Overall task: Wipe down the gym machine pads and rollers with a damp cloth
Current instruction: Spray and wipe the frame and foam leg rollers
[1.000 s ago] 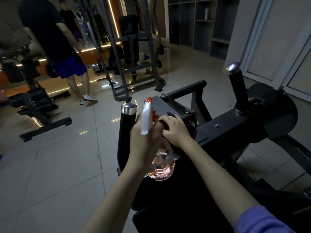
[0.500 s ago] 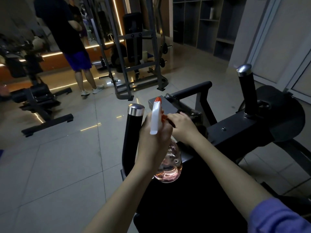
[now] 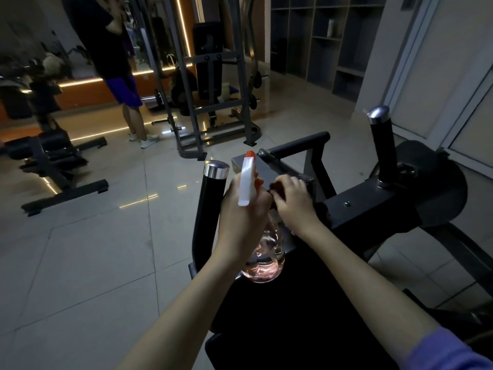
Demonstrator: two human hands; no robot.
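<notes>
My left hand [image 3: 244, 217] grips a clear spray bottle [image 3: 265, 260] with pinkish liquid; its white trigger head with an orange tip [image 3: 246, 180] points away from me. My right hand [image 3: 293, 201] holds a dark cloth [image 3: 277, 188] bunched against the grey metal plate [image 3: 269, 169] of the black gym machine, just in front of the nozzle. A black upright handle with a chrome cap [image 3: 212, 198] rises left of my hands, a second one [image 3: 381, 145] at the right. The machine's black pad [image 3: 293, 303] lies below my forearms.
A person in a black shirt and blue shorts [image 3: 117, 70] stands at the back left. A grey rack machine [image 3: 213, 102] stands behind, a black bench frame [image 3: 53, 161] at the left. Tiled floor [image 3: 93, 249] lies to my left; shelving [image 3: 325, 41] at the back right.
The view has shifted so the machine and hands sit lower right. My right hand with the cloth has slid slightly along the plate. The person behind has stepped toward the right.
</notes>
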